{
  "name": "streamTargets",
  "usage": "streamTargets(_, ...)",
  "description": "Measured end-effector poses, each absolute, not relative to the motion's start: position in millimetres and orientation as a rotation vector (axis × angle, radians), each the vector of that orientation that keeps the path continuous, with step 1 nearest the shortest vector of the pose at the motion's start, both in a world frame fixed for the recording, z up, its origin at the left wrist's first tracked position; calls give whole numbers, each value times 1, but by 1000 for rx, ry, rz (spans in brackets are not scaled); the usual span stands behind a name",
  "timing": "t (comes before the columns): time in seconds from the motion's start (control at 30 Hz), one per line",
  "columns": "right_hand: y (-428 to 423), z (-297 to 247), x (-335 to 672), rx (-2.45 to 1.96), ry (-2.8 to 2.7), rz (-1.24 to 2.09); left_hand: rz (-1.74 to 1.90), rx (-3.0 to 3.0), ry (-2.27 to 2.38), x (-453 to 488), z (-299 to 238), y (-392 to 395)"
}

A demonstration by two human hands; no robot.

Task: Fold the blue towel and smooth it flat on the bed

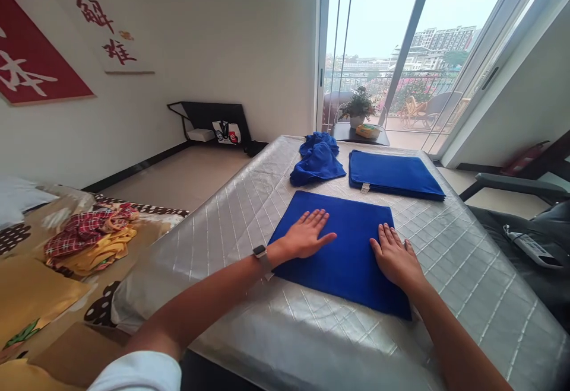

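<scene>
A blue towel (347, 242), folded flat into a rectangle, lies on a silver quilted table cover (222, 231). My left hand (307, 234) rests palm down on the towel's left side, fingers stretched out. My right hand (394, 254) lies flat on its right side, fingers straight and together. Neither hand grips anything. A watch sits on my left wrist. Behind the towel lie a neatly folded blue towel stack (394, 174) and a crumpled blue cloth (317, 159).
To the left, a bed holds a red plaid cloth (86, 228) over yellow fabric. A grey chair with a remote (532, 248) stands at the right. Beyond the table are a potted plant (357, 108) and glass balcony doors.
</scene>
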State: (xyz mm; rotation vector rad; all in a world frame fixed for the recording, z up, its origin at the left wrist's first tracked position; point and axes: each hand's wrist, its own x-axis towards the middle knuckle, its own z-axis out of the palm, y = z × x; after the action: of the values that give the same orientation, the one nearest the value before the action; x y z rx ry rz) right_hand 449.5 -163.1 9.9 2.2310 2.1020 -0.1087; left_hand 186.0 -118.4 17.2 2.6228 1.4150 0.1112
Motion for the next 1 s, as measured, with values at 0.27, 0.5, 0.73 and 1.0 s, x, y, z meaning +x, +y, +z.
streamTargets(0.27,-159,0,461,2214,2135,-74,203,2360,1740,123,17,-89)
streamTargets(0.5,-137,46,458,2112,2023,-160,249,2409,1708,119,10,-89)
streamTargets(0.73,-93,27,455,2329,2166,89,253,2436,1687,115,9,-89)
streamTargets(1.0,-88,-1,467,2382,2172,-18,210,2468,1722,115,10,-90)
